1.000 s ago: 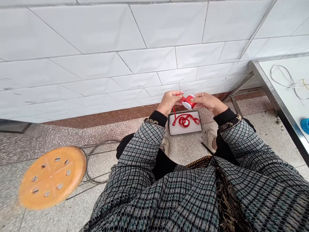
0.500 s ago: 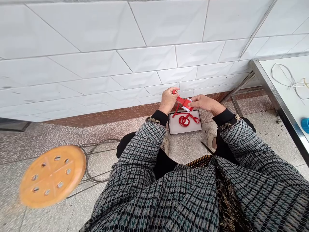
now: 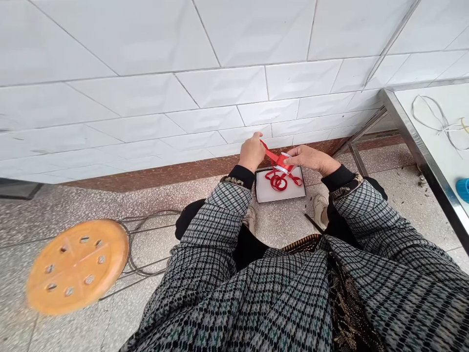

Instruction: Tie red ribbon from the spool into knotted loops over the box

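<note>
A spool of red ribbon (image 3: 284, 163) with white rims is in my right hand (image 3: 309, 159), whose thumb and fingers close on its edge. From the spool a stretch of red ribbon (image 3: 270, 154) runs left to my left hand (image 3: 252, 152). The left fingers are closed around the ribbon, their tips partly hidden behind the hand. Below both hands a shallow box (image 3: 264, 194) with a white inside and dark rim stands on the floor. Loose ribbon curls (image 3: 278, 183) lie in it, and a strand hangs down towards them.
An orange round stool (image 3: 78, 266) with holes in its seat stands at left, beside loops of dark cable (image 3: 137, 244). At right is a metal-framed table (image 3: 421, 146) bearing thin wires (image 3: 436, 115) and a blue object (image 3: 463, 188). A white tiled wall (image 3: 227, 83) rises ahead.
My left hand has turned, its fingers now facing away, and shifted slightly left. The spool has tilted in my right hand. The hanging ribbon strand has moved right, over the box.
</note>
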`<state>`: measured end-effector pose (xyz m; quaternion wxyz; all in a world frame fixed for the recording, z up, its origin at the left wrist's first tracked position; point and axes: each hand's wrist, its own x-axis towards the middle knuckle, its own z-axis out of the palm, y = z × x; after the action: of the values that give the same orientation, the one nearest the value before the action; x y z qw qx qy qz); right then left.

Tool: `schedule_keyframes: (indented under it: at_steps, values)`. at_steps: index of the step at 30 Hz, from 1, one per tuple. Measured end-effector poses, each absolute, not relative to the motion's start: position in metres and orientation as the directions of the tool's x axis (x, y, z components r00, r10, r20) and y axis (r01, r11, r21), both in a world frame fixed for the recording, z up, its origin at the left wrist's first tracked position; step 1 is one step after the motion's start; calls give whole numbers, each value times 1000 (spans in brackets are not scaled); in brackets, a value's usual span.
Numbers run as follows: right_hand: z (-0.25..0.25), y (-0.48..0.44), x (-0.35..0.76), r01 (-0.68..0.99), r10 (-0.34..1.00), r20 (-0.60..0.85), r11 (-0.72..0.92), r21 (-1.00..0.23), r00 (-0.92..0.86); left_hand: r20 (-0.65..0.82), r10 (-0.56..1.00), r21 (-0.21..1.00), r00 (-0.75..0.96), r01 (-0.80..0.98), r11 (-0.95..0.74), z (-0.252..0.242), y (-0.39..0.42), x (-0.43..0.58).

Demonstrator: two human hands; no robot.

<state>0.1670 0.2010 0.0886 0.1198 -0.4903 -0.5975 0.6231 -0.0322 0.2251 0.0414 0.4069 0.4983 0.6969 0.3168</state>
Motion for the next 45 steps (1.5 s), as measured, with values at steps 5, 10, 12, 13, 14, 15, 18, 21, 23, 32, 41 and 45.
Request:
schedule_keyframes:
  at_steps: [5, 10, 12, 13, 14, 15, 18, 21, 23, 32, 41, 45]
  values:
    - [85, 202, 168, 454, 737, -460, -232, -860, -495, -334, 924, 906, -187, 207, 370, 41, 227, -31]
    - [75, 204, 165, 422, 757, -499, -324, -847, -422, -312, 933, 948, -178, -119, 294, 53, 221, -29]
    - [72, 205, 162, 413, 770, -519, -363, -835, -371, -290, 938, 955, -188, -114, 272, 58, 218, -28]
    - [71, 206, 160, 415, 772, -528, -376, -828, -353, -260, 946, 965, -195, -90, 247, 60, 217, -27]
    - [69, 206, 158, 422, 773, -536, -385, -821, -339, -224, 954, 975, -200, -57, 217, 61, 215, -26]
    - [67, 206, 155, 432, 773, -543, -389, -814, -328, -186, 962, 982, -202, -15, 187, 61, 214, -25]
    - [60, 207, 149, 474, 777, -555, -384, -792, -297, -84, 979, 988, -185, 114, 106, 57, 212, -21]
    - [53, 209, 145, 502, 799, -546, -375, -780, -253, 38, 987, 981, -156, 191, -7, 48, 210, -18]
    - [49, 211, 143, 498, 821, -526, -368, -785, -223, 102, 983, 976, -150, 209, -69, 43, 207, -15]
    - [34, 215, 142, 163, 835, -507, -481, -862, -216, 155, 974, 960, -168, 257, -109, 30, 197, -2]
    - [49, 211, 140, 25, 820, -548, -552, -834, -164, 181, 981, 903, -66, 407, -139, 32, 185, 5]
    - [39, 214, 141, 154, 871, -466, -445, -882, -156, 191, 981, 876, 0, 452, -171, 35, 177, 11]
